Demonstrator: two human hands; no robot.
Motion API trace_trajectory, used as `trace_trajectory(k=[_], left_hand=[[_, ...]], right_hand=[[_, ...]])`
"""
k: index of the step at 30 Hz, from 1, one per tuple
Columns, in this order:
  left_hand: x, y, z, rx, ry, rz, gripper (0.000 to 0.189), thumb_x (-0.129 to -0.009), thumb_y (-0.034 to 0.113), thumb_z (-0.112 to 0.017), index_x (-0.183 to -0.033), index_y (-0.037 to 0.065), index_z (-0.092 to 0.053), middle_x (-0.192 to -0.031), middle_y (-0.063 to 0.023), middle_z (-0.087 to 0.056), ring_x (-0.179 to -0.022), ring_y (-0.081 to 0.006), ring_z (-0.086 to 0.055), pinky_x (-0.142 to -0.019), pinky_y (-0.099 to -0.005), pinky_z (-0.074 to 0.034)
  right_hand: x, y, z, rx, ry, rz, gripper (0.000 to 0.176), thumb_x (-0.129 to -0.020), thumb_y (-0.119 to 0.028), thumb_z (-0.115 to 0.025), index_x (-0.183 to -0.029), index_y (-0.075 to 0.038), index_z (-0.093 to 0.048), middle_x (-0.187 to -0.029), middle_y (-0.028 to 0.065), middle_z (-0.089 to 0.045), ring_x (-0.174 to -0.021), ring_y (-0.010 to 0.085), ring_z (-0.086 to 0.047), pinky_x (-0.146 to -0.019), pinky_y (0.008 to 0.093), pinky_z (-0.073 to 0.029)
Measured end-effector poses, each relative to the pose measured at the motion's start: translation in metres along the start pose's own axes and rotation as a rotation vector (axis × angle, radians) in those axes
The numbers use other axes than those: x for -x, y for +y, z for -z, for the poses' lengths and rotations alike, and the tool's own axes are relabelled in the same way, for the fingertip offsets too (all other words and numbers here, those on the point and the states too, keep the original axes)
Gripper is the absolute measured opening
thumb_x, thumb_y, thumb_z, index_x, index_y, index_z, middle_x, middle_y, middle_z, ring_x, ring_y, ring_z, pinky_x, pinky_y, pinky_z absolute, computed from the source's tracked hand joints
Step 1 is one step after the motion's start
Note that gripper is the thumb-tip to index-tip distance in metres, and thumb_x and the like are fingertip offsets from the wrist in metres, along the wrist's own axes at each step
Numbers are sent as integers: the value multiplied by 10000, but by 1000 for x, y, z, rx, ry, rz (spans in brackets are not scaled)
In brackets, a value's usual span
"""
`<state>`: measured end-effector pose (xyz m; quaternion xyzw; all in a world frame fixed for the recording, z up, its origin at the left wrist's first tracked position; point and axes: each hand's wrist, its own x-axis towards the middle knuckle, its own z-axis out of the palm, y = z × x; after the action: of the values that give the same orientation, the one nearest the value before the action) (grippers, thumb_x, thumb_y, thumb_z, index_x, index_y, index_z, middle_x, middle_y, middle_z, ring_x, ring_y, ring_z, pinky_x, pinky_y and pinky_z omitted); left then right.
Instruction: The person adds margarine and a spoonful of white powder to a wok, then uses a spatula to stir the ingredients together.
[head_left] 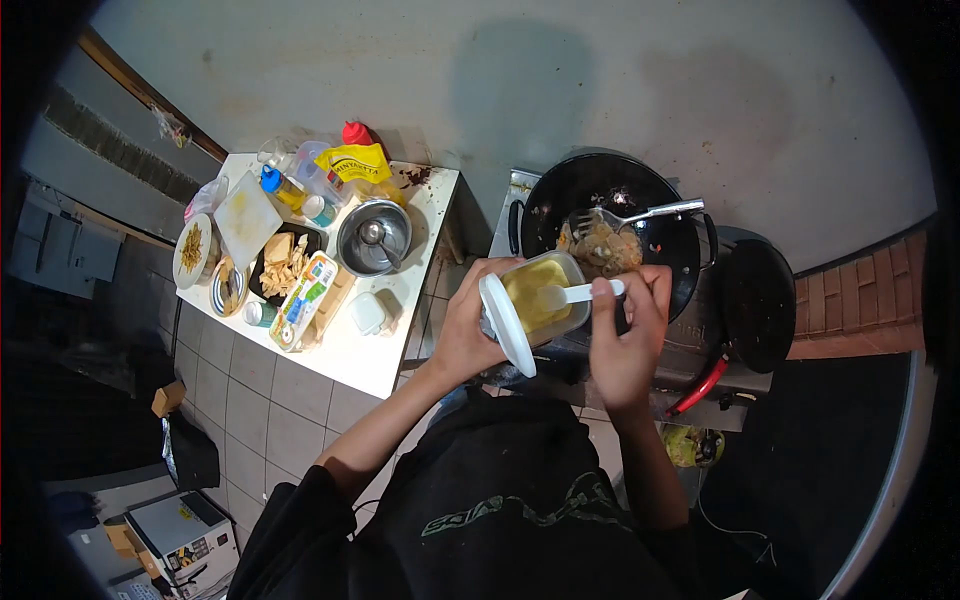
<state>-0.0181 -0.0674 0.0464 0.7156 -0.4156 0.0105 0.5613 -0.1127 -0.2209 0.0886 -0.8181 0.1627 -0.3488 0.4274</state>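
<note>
My left hand (pixel 472 325) is wrapped round a small clear plastic container (pixel 578 325) with a yellowish powder (pixel 535 290) inside. Its white lid (pixel 507 327) stands tilted up on the left side. Between the fingers of my right hand (pixel 630 345) is the handle of a white plastic spoon (pixel 585 293), whose bowl end dips into the powder. Just beyond both hands sits a black wok (pixel 560 200) on the stove. Shredded food (pixel 605 248) lies in it, and a metal slotted spatula (pixel 655 211) rests across the food toward the right rim.
On the left, a white table (pixel 365 360) bears a metal pot (pixel 375 240) with a ladle, a cutting board (pixel 248 220), an egg carton (pixel 303 300), bottles and a yellow bag (pixel 355 163). A black pan (pixel 758 305) with a red handle (pixel 698 388) sits right of the wok.
</note>
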Motion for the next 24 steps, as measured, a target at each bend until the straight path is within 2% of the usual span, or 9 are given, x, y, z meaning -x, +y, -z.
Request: trace_trajectory(k=[2, 5, 8, 15, 19, 22, 24], left_hand=[[0, 1, 1, -15, -9, 7, 759, -573, 126, -873, -1230, -5, -515, -1186, -180, -561, -1092, -339, -574, -947, -388, -459], [1, -5, -3, -10, -6, -22, 767, -571, 136, -881, -1229, -2, -513, -1191, -177, -557, -1091, -335, -574, -942, -387, -461], [2, -2, -4, -2, -2, 12, 764, -572, 150, -888, -1221, -1, -515, -1197, -176, -554, -1088, -332, -576, -940, -386, -461], [4, -5, -9, -23, -3, 17, 806, -564, 212, -893, -1242, 7, -508, -1151, -150, -588, -1067, -306, -572, -951, -391, -452], [6, -5, -8, -33, 2, 52, 807, -569, 226, -901, -1238, 6, -509, -1152, -151, -587, -1072, -299, -573, -952, -386, -451], [12, -9, -5, -26, 11, 88, 807, -573, 233, -905, -1238, 3, -508, -1156, -155, -583, -1080, -294, -572, -954, -383, -448], [14, -11, -6, -23, 13, 105, 806, -575, 235, -906, -1237, 2, -508, -1158, -157, -580, -1086, -292, -571, -957, -380, -446]], right_hand=[[1, 15, 2, -135, -16, -193, 151, -911, -84, -632, -834, 10, -543, -880, 17, -385, -726, 87, -353, -637, 254, -316], [1, 24, 6, -270, -54, -268, 170, -938, -118, -616, -839, 5, -554, -877, -1, -380, -697, 63, -333, -611, 238, -296], [2, 30, 5, -304, -8, -239, 201, -956, -152, -604, -838, 5, -559, -873, -13, -373, -682, 48, -318, -595, 221, -281], [0, 30, 15, -281, 24, -194, 197, -953, -155, -609, -836, -5, -561, -874, -14, -377, -690, 48, -330, -604, 215, -291], [-19, 40, 43, -279, 133, -188, 186, -945, -146, -620, -840, -5, -558, -918, -2, -422, -771, 76, -408, -685, 218, -359], [-42, 71, 72, -110, 245, -208, 184, -935, -145, -632, -841, 6, -582, -918, 20, -439, -810, 92, -447, -724, 224, -383], [-56, 101, 75, 158, 219, 21, 149, -908, -141, -654, -840, -11, -630, -907, 56, -452, -831, 158, -485, -758, 269, -403]])
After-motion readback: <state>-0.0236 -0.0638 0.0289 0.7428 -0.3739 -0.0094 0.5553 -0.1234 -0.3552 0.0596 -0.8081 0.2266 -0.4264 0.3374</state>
